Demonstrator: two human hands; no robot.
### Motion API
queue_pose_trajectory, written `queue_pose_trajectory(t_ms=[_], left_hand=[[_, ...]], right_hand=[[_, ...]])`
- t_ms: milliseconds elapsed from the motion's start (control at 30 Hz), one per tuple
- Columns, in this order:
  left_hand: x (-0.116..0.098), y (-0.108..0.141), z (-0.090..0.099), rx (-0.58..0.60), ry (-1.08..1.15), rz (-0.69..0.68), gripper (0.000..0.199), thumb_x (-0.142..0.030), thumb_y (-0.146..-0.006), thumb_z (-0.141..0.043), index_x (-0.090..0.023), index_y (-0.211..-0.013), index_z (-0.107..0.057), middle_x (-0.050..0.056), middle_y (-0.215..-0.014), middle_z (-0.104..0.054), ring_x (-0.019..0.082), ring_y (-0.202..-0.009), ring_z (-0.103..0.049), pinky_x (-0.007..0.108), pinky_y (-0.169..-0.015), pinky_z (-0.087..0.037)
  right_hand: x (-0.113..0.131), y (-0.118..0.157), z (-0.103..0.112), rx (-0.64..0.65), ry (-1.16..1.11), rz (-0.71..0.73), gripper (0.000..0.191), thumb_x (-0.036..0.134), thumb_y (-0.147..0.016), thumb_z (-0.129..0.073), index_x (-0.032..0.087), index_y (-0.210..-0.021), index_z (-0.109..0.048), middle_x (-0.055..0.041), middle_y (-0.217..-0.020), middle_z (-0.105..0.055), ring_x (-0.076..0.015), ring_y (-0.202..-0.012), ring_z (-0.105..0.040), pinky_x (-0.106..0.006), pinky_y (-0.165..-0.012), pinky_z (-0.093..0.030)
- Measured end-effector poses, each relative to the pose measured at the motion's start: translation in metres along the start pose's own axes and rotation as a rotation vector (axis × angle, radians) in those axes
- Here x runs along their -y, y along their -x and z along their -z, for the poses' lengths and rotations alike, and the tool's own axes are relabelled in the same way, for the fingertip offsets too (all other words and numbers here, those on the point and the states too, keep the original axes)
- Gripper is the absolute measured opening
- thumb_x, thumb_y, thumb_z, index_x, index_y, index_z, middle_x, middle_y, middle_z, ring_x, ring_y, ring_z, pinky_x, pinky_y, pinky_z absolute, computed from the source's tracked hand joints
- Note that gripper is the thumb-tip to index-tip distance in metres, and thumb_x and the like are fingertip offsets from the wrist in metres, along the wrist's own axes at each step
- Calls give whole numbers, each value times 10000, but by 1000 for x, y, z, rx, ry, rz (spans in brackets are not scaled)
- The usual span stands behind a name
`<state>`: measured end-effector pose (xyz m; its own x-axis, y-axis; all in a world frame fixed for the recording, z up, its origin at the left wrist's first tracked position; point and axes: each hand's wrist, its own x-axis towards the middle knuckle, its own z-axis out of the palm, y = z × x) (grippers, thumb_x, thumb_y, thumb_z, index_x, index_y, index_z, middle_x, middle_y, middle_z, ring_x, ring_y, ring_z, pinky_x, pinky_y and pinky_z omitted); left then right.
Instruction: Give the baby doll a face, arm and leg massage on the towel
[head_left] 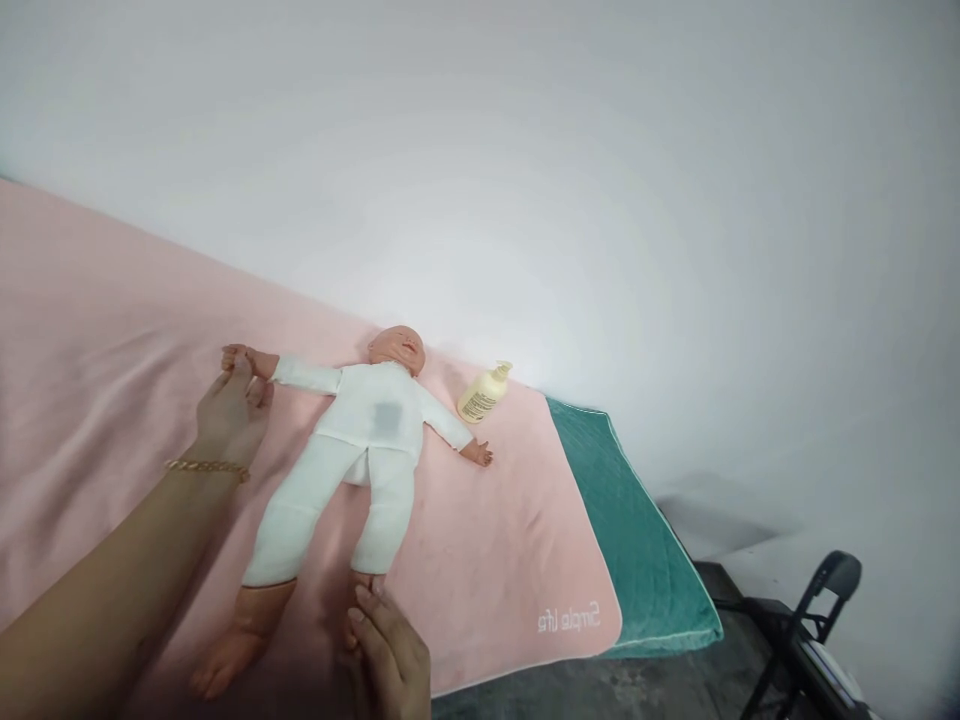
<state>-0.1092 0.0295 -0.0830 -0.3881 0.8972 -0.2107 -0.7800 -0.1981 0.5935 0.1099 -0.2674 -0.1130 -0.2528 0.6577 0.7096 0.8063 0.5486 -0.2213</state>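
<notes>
Head view: doll [379,412] in white top and trousers lies on its back on a pink blanket [510,560], head toward the wall [480,150], feet toward the wearer, arms spread. Left hand [234,408], with a gold-toned bracelet [208,467] at the wrist, grasps the doll's hand on the picture's left side; thumb on the small hand, other fingers loosely bent. Right hand [391,645] at the lower edge of the picture, fingers together and nearly straight, fingertips at the ankle and foot of the leg on the picture's right; thumb hidden, cannot tell whether it grips or only touches. Pale yellow pump bottle [482,395] tilts in view near the doll's other arm.
</notes>
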Motion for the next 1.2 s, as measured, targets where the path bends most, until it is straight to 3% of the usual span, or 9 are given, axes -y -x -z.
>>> queue_pose_trajectory(t_ms=[133,233,333,500,667,767,900,1033,1200], left_hand=[[0,2,0,31,-146,-30,244,-424,-917,-734,-259,-1070,-641,-4,-1104,-686,140,-1050,-628,293,-892,-554],[-1,5,-4,34,-203,-79,278,-403,-931,-710,-222,-1123,-623,15,-1179,-670,139,-1089,-626,322,-992,-518],[-3,13,-13,55,-244,-155,276,-358,-909,-720,-175,-1105,-651,37,-1179,-673,140,-1082,-626,330,-1052,-486],[-10,45,-32,246,-378,-247,289,-299,-742,-843,-142,-969,-755,60,-1064,-737,208,-1035,-657,357,-1027,-513],[-11,69,-36,545,-787,-312,326,-419,-718,-859,-239,-983,-800,60,-1101,-771,287,-1094,-677,432,-1013,-526],[-4,62,-30,761,-922,-525,264,-472,-772,-789,-277,-949,-799,42,-1060,-786,279,-1064,-698,432,-1012,-517],[7,45,-25,951,-1026,-774,234,-474,-862,-689,-287,-959,-792,37,-1054,-793,271,-1044,-715,422,-981,-514],[14,37,-22,1123,-1064,-835,206,-377,-913,-625,-302,-990,-801,34,-1106,-784,259,-1085,-705,417,-990,-510],[16,38,-22,1136,-1052,-807,202,-331,-901,-626,-317,-975,-813,34,-1084,-788,261,-1074,-707,440,-988,-514]], right_hand=[[-6,22,-23,-145,31,-11,522,216,-1019,-484,253,-1537,-434,-100,-1124,-776,-261,-1029,-757,-372,-851,-661],[-12,35,-34,-169,9,-24,514,239,-1021,-462,273,-1534,-447,-98,-1130,-773,-289,-1046,-746,-411,-849,-663],[-15,33,-28,-138,2,-74,528,227,-1027,-456,299,-1549,-420,-85,-1201,-750,-282,-1094,-727,-405,-894,-650],[-23,-6,5,-71,-14,-71,537,196,-1055,-365,312,-1579,-346,-67,-1323,-694,-231,-1248,-647,-370,-973,-615],[-42,-61,19,-52,-53,-39,594,133,-1031,-426,325,-1584,-327,-66,-1419,-630,-210,-1344,-576,-372,-1061,-564],[-52,-92,13,-17,-67,-23,628,107,-1023,-434,327,-1596,-299,-74,-1462,-593,-212,-1375,-547,-369,-1075,-557],[-60,-125,4,15,-111,-26,671,63,-1013,-403,357,-1601,-270,-51,-1479,-579,-193,-1397,-524,-350,-1075,-555],[-63,-145,-2,27,-139,-69,661,51,-1001,-420,325,-1592,-307,-72,-1473,-583,-192,-1398,-524,-369,-1103,-528],[-61,-147,-1,31,-165,-93,620,69,-1004,-439,312,-1569,-360,-73,-1469,-587,-188,-1399,-523,-370,-1112,-520]])
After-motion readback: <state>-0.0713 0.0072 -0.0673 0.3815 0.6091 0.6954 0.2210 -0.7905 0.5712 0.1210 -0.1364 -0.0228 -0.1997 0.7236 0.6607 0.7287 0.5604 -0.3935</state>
